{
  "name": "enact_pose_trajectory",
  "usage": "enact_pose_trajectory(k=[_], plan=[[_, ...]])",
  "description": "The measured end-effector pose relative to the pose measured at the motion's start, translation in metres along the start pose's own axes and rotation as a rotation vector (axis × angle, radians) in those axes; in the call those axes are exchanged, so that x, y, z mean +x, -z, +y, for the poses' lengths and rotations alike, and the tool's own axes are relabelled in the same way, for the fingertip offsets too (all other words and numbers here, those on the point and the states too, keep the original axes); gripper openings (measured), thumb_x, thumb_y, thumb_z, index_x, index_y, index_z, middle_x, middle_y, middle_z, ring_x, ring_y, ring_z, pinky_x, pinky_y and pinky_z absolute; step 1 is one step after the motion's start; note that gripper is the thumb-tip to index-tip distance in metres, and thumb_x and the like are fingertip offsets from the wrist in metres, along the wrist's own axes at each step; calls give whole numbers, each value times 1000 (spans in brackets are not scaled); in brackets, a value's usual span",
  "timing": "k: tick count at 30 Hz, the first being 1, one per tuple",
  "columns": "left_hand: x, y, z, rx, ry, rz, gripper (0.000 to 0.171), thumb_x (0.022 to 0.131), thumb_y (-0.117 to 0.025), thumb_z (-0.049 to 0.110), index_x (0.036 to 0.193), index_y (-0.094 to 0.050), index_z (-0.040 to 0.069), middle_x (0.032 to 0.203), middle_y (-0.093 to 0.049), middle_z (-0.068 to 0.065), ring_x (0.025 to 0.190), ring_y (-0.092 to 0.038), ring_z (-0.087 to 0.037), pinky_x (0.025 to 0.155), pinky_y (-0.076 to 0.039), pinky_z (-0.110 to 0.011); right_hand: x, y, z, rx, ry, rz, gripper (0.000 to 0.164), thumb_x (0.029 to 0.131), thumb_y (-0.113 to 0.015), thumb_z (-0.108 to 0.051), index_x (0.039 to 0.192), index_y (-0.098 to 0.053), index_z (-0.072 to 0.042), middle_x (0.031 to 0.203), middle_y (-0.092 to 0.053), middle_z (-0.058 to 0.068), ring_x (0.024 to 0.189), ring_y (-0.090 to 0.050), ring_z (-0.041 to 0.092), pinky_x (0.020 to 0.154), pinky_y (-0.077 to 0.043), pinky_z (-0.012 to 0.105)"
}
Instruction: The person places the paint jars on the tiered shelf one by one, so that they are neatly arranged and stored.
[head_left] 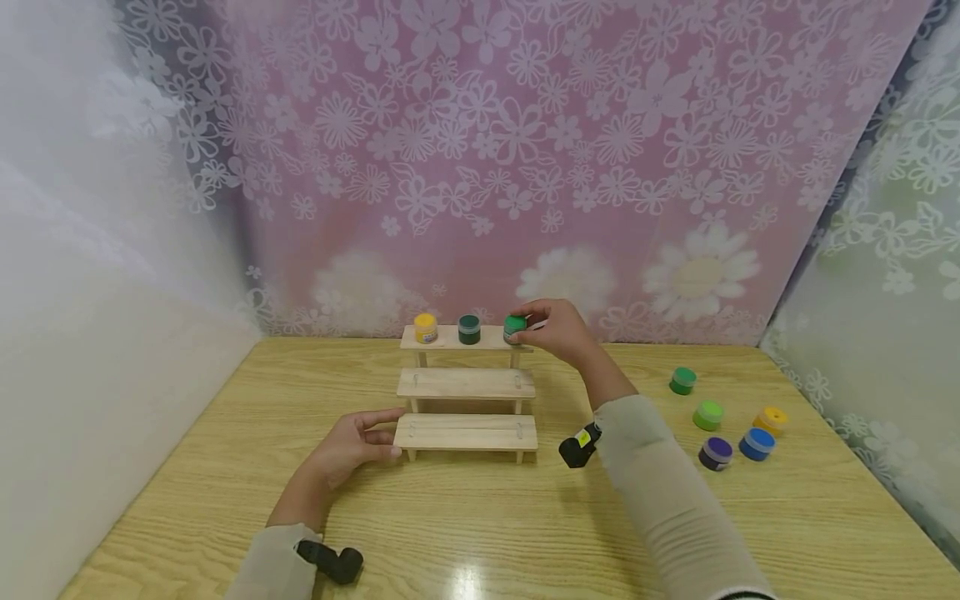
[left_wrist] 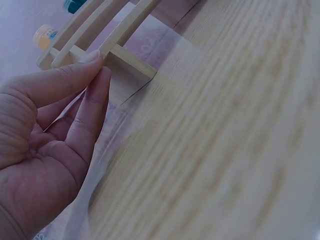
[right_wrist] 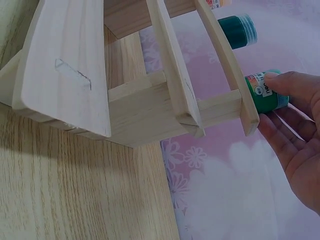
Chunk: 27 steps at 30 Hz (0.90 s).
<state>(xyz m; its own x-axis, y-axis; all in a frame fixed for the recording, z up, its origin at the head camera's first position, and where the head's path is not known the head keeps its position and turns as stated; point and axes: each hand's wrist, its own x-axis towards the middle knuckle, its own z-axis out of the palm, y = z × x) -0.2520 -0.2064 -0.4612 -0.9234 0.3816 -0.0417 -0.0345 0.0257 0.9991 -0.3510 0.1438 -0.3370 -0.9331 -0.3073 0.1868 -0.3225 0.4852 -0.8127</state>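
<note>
A three-step wooden display stand (head_left: 465,432) sits in the middle of the table. My left hand (head_left: 352,446) grips the left end of its lowest step; in the left wrist view, thumb and fingertips (left_wrist: 95,57) meet at the wood's edge. On the top step, my right hand (head_left: 558,333) pinches a green paint jar (right_wrist: 264,94) at the right end, its base against the board. A dark green paint jar (head_left: 469,330) stands mid-step, and a yellow paint jar (head_left: 426,329) at the left end. The two lower steps hold no jars.
Several more jars are grouped on the table at right: a green jar (head_left: 682,381), a light green jar (head_left: 708,415), an orange-yellow jar (head_left: 770,420), a blue jar (head_left: 757,444) and a purple jar (head_left: 716,453). A pink flowered curtain (head_left: 480,167) hangs behind the table.
</note>
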Motion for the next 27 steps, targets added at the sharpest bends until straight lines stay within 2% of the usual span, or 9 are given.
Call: enact_pose_trajectory(k=[11,18,27], plan=[[1,1,-1,-1,-2,-2,71,81,-76,-5,143,-42,-7,107,-69,-21,95,-68,-24,77,-56,-32,-3,-1,3,21,25,29,34,83,-80,-16,115,-71,-11,109,-64,10,101,-60,27,78,-55,39],[1,1,-2,-3,-2,-5,72,80,-76,-5,144,-42,-7,106,-69,-21,95,-68,-23,77,-56,-32,-10,2,5,26,28,78,37,84,-78,-17,119,-68,-10,116,-61,10,106,-59,30,82,-55,43],[1,2,-3,-5,-3,-5,72,80,-76,-6,144,-41,-7,107,-69,-21,96,-68,-24,77,-56,-33,-24,7,7,58,76,117,37,88,-75,-16,122,-65,-7,121,-57,10,108,-57,31,90,-51,45]])
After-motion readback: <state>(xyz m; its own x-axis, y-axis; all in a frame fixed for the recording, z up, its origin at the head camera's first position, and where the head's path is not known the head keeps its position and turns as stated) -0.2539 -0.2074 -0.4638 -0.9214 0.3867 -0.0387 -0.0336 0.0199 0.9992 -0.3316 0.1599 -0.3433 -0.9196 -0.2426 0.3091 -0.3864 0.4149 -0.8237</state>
